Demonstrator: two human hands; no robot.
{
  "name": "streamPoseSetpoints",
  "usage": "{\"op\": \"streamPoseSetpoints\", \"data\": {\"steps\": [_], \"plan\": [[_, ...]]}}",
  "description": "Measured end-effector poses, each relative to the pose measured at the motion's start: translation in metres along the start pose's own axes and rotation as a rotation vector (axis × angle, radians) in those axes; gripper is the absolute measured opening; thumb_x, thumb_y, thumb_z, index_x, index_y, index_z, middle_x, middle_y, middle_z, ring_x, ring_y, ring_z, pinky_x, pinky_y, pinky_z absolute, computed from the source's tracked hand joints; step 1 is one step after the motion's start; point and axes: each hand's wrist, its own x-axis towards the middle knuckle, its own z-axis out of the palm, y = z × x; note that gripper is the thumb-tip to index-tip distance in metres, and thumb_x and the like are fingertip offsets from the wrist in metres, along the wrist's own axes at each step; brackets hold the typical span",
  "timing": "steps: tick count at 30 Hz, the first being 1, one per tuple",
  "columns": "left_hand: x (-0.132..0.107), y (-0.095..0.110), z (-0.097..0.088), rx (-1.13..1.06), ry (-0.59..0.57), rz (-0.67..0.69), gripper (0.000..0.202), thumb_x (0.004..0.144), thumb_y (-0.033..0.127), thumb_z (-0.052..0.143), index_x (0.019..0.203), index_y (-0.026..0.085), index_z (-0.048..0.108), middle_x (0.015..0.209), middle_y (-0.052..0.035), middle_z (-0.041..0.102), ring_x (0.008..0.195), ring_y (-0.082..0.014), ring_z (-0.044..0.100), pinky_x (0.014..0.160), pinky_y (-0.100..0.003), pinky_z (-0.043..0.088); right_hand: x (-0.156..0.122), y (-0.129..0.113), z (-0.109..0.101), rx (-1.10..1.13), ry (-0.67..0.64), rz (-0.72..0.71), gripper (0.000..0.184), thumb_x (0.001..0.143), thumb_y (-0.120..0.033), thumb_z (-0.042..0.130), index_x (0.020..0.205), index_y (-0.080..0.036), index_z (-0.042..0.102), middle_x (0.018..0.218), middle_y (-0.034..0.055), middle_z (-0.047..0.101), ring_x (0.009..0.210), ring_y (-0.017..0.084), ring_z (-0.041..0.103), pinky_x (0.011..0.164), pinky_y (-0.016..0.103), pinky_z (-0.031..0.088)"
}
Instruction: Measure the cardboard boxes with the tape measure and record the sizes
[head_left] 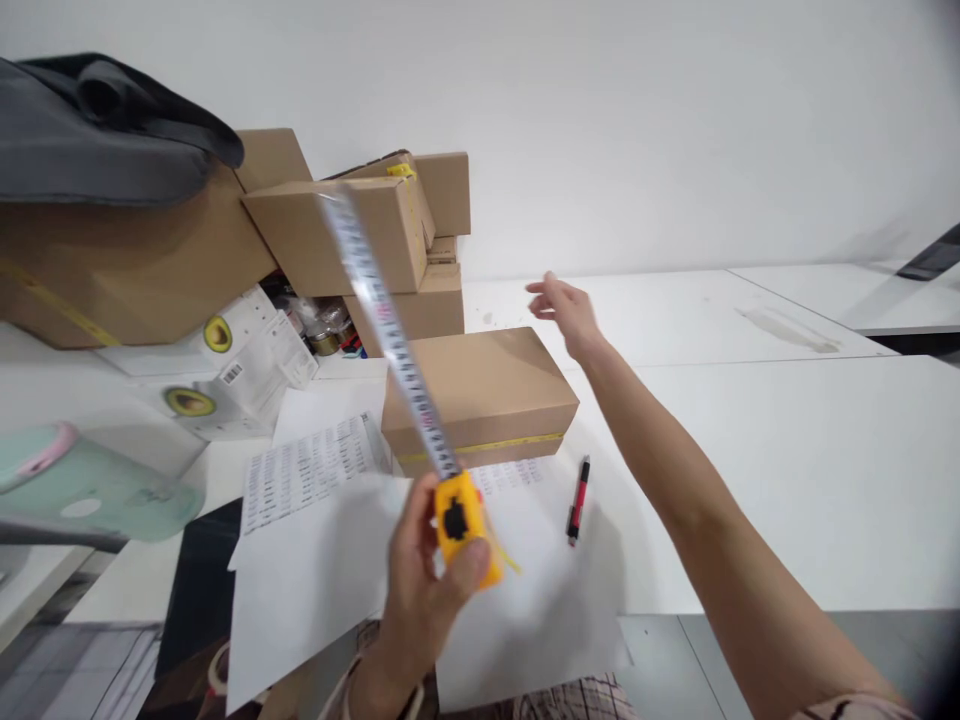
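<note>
Left hand: our left hand (424, 585) is closed around the yellow tape measure (459, 525), thumb on the front of its case, held up over the near edge of the desk (787, 470).
Blade: the blade (382, 310) is pulled well out and slants up and to the left in the air, blurred. It crosses in front of the box's left corner but lies flat against nothing.
Right hand: our right hand (566, 310) is open, fingers spread and holding nothing, above the far right corner of the cardboard box (487, 385). We cannot tell whether it touches the box.
Box: it lies flat on the desk, in front of the stacked cartons (337, 235).
Progress, as we judge it: the tape is drawn out, but no edge of the box is against it yet.
Notes: the printed sheets (307, 470) lie beside the box, and the pen (578, 500) lies unheld to their right.
</note>
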Motion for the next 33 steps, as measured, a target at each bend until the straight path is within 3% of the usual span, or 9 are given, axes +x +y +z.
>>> {"op": "streamPoseSetpoints", "data": {"steps": [4, 8, 11, 15, 19, 21, 24, 26, 33], "plan": [[0.025, -0.005, -0.046, 0.164, 0.282, 0.176, 0.055, 0.077, 0.046, 0.079, 0.122, 0.023, 0.061, 0.101, -0.0034, 0.066, 0.085, -0.0197, 0.062, 0.071, -0.027, 0.052, -0.046, 0.027, -0.049, -0.105, 0.070, 0.079, 0.069, 0.086, -0.081, 0.050, 0.096, -0.017, 0.074, 0.063, 0.0019, 0.059, 0.062, 0.016, 0.055, 0.066, 0.031, 0.049], [0.056, -0.010, -0.068, 0.111, 0.193, 0.093, 0.045, 0.075, 0.049, 0.079, 0.106, 0.020, 0.065, 0.094, -0.0024, 0.066, 0.086, -0.0206, 0.064, 0.070, -0.026, 0.051, -0.105, 0.040, -0.067, -0.144, -0.146, 0.137, 0.077, 0.092, -0.078, 0.040, 0.134, -0.018, 0.064, 0.076, 0.0040, 0.066, 0.071, 0.019, 0.062, 0.071, 0.035, 0.053], [0.066, -0.006, -0.065, 0.054, 0.109, 0.044, 0.045, 0.073, 0.050, 0.080, 0.102, 0.019, 0.065, 0.094, -0.0029, 0.067, 0.086, -0.0218, 0.065, 0.070, -0.028, 0.053, -0.120, 0.028, -0.063, -0.171, -0.192, 0.078, 0.071, 0.089, -0.076, 0.051, 0.136, -0.024, 0.065, 0.105, 0.0082, 0.073, 0.096, 0.024, 0.066, 0.083, 0.037, 0.055], [0.075, 0.014, -0.055, -0.046, 0.079, 0.081, 0.043, 0.074, 0.047, 0.079, 0.105, 0.021, 0.064, 0.102, -0.0037, 0.069, 0.079, -0.0194, 0.066, 0.065, -0.027, 0.054, -0.107, -0.005, -0.061, -0.204, -0.149, 0.053, 0.055, 0.080, -0.068, 0.070, 0.111, -0.023, 0.076, 0.102, 0.0069, 0.073, 0.091, 0.023, 0.065, 0.073, 0.033, 0.051], [0.096, 0.039, -0.042, -0.119, 0.025, 0.143, 0.034, 0.076, 0.044, 0.078, 0.097, 0.021, 0.064, 0.098, -0.0034, 0.069, 0.074, -0.0183, 0.066, 0.062, -0.027, 0.054, -0.072, -0.030, -0.063, -0.435, -0.078, -0.019, 0.050, 0.088, -0.067, 0.061, 0.073, -0.019, 0.071, 0.071, 0.0042, 0.062, 0.069, 0.018, 0.055, 0.059, 0.031, 0.039], [0.105, 0.048, -0.033, -0.106, 0.027, 0.166, 0.031, 0.077, 0.044, 0.077, 0.094, 0.020, 0.066, 0.094, -0.0044, 0.068, 0.074, -0.0180, 0.065, 0.061, -0.026, 0.054, -0.051, -0.035, -0.056, -0.675, 0.006, -0.124, 0.053, 0.094, -0.062, 0.056, 0.063, -0.019, 0.063, 0.074, 0.0070, 0.062, 0.074, 0.021, 0.055, 0.062, 0.033, 0.039], [0.105, 0.051, -0.018, -0.045, 0.087, 0.242, 0.031, 0.078, 0.043, 0.078, 0.096, 0.020, 0.067, 0.091, -0.0035, 0.066, 0.076, -0.0168, 0.062, 0.061, -0.024, 0.052, -0.024, -0.034, -0.031, -0.998, 0.075, -0.324, 0.040, 0.099, -0.043, 0.051, 0.072, -0.019, 0.066, 0.102, 0.0148, 0.068, 0.099, 0.030, 0.057, 0.078, 0.040, 0.043], [0.093, 0.044, -0.007, 0.002, 0.068, 0.260, 0.035, 0.075, 0.041, 0.081, 0.100, 0.022, 0.066, 0.090, -0.0020, 0.066, 0.074, -0.0154, 0.061, 0.060, -0.023, 0.051, -0.012, -0.031, -0.011, -1.081, -0.029, -0.386, 0.031, 0.102, -0.030, 0.042, 0.091, -0.018, 0.069, 0.112, 0.0170, 0.068, 0.105, 0.032, 0.057, 0.085, 0.043, 0.043], [0.043, -0.011, 0.032, -0.081, -0.275, -0.163, 0.038, 0.077, 0.047, 0.079, 0.100, 0.020, 0.062, 0.079, 0.0014, 0.056, 0.068, -0.0129, 0.054, 0.062, -0.024, 0.047, 0.004, -0.014, 0.016, -1.045, -0.204, -0.397, 0.037, 0.102, -0.022, 0.029, 0.110, -0.018, 0.065, 0.109, 0.0168, 0.073, 0.097, 0.032, 0.061, 0.085, 0.043, 0.041]]}}
